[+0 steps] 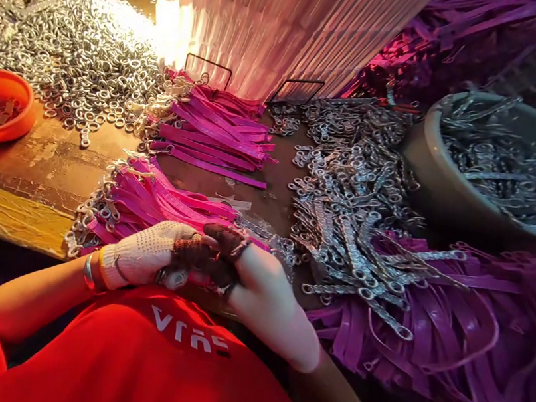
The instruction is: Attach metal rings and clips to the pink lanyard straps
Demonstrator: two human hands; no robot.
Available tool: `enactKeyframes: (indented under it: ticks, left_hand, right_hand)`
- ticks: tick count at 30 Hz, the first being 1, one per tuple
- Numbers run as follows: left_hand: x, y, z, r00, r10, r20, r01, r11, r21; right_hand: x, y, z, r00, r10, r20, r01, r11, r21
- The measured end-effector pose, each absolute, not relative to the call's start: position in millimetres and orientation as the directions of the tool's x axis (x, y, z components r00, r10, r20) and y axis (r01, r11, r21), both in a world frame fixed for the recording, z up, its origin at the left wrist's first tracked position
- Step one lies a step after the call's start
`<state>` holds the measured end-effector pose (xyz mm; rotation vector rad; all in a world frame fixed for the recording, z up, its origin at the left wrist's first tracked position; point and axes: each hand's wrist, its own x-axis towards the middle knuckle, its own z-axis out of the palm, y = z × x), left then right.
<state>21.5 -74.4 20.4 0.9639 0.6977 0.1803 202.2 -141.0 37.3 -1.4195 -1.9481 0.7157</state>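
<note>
My left hand [152, 254], in a white dotted glove with dark, worn fingertips, is closed in front of my red shirt. My right hand [263, 284] wears a white glove, also dark at the fingers, and meets the left one with its fingers curled in. Whatever lies between the fingers is hidden. Just beyond both hands lies a bundle of pink straps [158, 195] with metal hooks at the left ends. Behind it sits another bundle of pink straps [223, 130]. Close to my right hand spreads a heap of flat silver metal links [352, 207].
Small metal rings and clasps [87, 60] are heaped at back left, near an orange bowl [26, 118] with metal pieces. A large bucket [432, 128] of metal parts stands right, above purple straps [481, 327]. A ribbed translucent panel [275, 20] rises behind the table [62, 163].
</note>
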Motion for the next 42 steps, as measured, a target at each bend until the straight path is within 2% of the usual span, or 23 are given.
enactKeyframes:
  ticks: [3,7,13,16,20,25,27,28,30,31,33,36,39,42]
  left_hand:
    - [31.2,-73.6,18.9,0.8,0.428,-0.421,0.071,0.629,0.774]
    - [36.0,-72.8,18.5,0.783,0.514,-0.35,-0.001,0.564,0.826]
    - [38.1,-63.0,19.1,0.722,0.609,-0.329,0.145,0.332,0.932]
    - [41.7,-57.3,23.8,0.706,0.621,-0.339,0.233,0.249,0.94]
    - [52.8,-50.9,31.6,0.67,0.628,-0.396,0.249,0.312,0.917]
    - [72.5,-33.9,39.8,0.713,0.561,-0.42,0.204,0.407,0.89]
    - [87.8,-17.9,38.6,0.729,0.567,-0.385,0.217,0.343,0.914]
    - [98.4,-7.4,35.6,0.742,0.574,-0.347,0.24,0.256,0.937]
    - [125.8,17.1,23.9,0.786,0.566,-0.249,0.339,-0.059,0.939]
    - [141.6,29.7,15.3,0.812,0.546,-0.204,0.399,-0.265,0.878]
    - [173.8,51.5,-5.2,0.83,0.505,-0.238,0.529,-0.575,0.624]
    - [212.5,69.1,-34.0,0.796,0.53,-0.293,0.6,-0.622,0.503]
    - [228.8,72.5,-47.2,0.757,0.577,-0.306,0.645,-0.589,0.486]
    - [217.6,73.7,-41.1,0.746,0.568,-0.348,0.658,-0.551,0.513]
  right_hand:
    - [196.9,-141.9,31.9,-0.076,0.984,0.161,0.541,0.176,-0.823]
    - [201.9,-144.9,24.7,0.157,0.967,0.201,0.555,0.082,-0.828]
    - [215.3,-143.0,22.1,0.032,0.99,0.136,0.741,0.068,-0.668]
    - [224.7,-134.7,24.2,-0.111,0.988,0.106,0.804,0.152,-0.575]
    - [231.9,-122.6,30.5,-0.192,0.977,0.092,0.858,0.212,-0.467]
    - [239.7,-115.5,34.9,-0.138,0.952,0.272,0.907,0.232,-0.351]
    - [249.2,-112.7,30.8,-0.053,0.964,0.259,0.883,0.167,-0.438]
    - [255.8,-110.9,27.4,0.017,0.974,0.226,0.855,0.103,-0.508]
    - [271.2,-107.0,18.8,0.207,0.959,0.191,0.782,-0.045,-0.621]
    - [279.0,-105.3,14.1,0.305,0.931,0.198,0.746,-0.104,-0.658]
    - [292.2,-103.3,5.6,0.447,0.864,0.23,0.683,-0.164,-0.711]
    - [302.5,-104.2,-2.4,0.456,0.865,0.208,0.661,-0.173,-0.73]
    - [304.1,-106.6,-5.4,0.389,0.906,0.165,0.684,-0.164,-0.711]
    - [301.7,-106.4,-7.6,0.34,0.92,0.194,0.697,-0.108,-0.709]
